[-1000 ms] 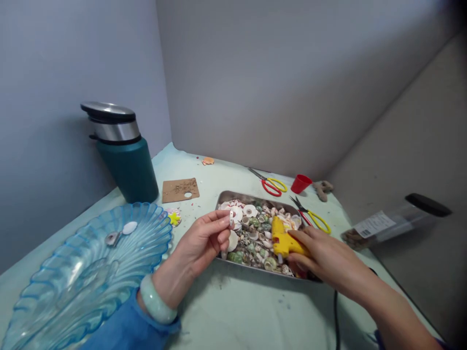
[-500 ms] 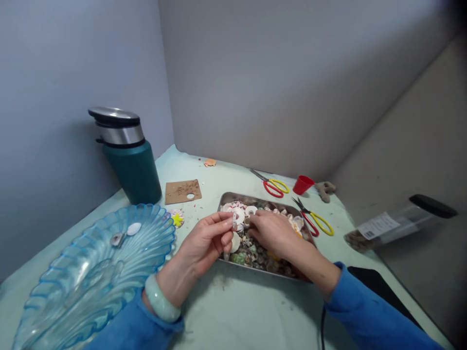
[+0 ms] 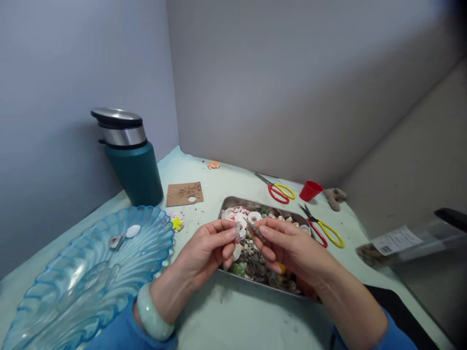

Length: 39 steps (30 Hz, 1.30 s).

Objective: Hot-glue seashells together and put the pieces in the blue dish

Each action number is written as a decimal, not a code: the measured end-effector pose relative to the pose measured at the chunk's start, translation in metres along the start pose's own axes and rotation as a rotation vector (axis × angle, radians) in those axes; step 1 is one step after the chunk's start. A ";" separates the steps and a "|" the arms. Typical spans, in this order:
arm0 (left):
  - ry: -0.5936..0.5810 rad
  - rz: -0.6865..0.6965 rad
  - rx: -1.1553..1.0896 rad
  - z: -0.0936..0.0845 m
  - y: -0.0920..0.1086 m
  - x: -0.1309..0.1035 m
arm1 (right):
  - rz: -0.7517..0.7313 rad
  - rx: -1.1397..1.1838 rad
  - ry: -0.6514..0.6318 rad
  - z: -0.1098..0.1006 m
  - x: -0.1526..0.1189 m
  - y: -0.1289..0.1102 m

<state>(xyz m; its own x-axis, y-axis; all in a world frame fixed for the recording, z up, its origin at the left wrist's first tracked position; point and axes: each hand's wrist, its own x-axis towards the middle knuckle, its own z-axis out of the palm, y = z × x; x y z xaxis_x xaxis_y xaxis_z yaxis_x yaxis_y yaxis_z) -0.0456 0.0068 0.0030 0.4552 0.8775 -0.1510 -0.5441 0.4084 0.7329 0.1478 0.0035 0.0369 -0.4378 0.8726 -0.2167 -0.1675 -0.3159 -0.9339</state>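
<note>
Metal tray (image 3: 248,278), full of mixed shells (image 3: 251,257), lies on the pale green table (image 3: 233,323) beneath your two hands. Your left hand (image 3: 209,245) pinches a small pale piece (image 3: 238,232) upright between thumb and forefinger, over the tray's near left part; what the piece is, too small to tell. Your right hand (image 3: 294,248) grips a slender pointed shell (image 3: 257,232), grey-brown, its tip angled up and left toward the pale piece. Slight gap between the two. Something yellow (image 3: 280,267) shows below your right fingers, mostly hidden. Light green bangle (image 3: 153,313) on your left wrist, against a blue sleeve. To your left, a clear blue scalloped dish (image 3: 91,282) bears a white oval piece (image 3: 133,231) and a greyish bit (image 3: 116,241) just beside it. Beyond the dish, a teal bottle (image 3: 136,170); right of that, a cardboard scrap (image 3: 184,194) strewn with brown crumbs, a yellow star (image 3: 177,223) nearer you. Past the tray: open scissors (image 3: 279,190), a red cup (image 3: 311,191), a brown lump (image 3: 334,198). Second scissors (image 3: 323,228) lie off the tray's right end, also open. Far right, a labelled clear jar (image 3: 404,243), tilted.
</note>
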 end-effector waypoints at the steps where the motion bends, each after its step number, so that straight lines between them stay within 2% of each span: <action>1: -0.002 0.001 0.006 0.000 0.000 0.000 | -0.010 0.008 0.025 0.000 0.000 0.000; 4: -0.011 -0.005 0.012 0.000 -0.001 0.001 | -0.035 0.001 0.079 0.001 -0.002 -0.001; 10: 0.001 -0.009 0.027 0.003 -0.002 0.000 | -0.010 -0.066 0.085 0.009 -0.006 -0.002; 20: 0.018 -0.017 0.024 0.005 -0.002 -0.002 | -0.123 -0.352 0.208 0.017 -0.007 0.001; 27: -0.002 -0.013 0.026 0.003 -0.004 0.000 | -0.316 -0.520 0.378 0.018 -0.005 0.005; 34: -0.010 -0.013 0.030 0.004 -0.004 -0.001 | -0.420 -0.645 0.393 0.018 -0.005 0.010; 39: -0.016 -0.005 0.027 0.002 -0.005 0.000 | -0.701 -0.890 0.405 0.020 -0.005 0.014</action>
<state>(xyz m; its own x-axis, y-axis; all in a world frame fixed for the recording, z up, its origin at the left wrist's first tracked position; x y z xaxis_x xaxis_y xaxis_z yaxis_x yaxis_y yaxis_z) -0.0419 0.0049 0.0007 0.4695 0.8710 -0.1445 -0.5224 0.4060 0.7499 0.1304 -0.0127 0.0308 -0.1596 0.8559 0.4918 0.4803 0.5026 -0.7188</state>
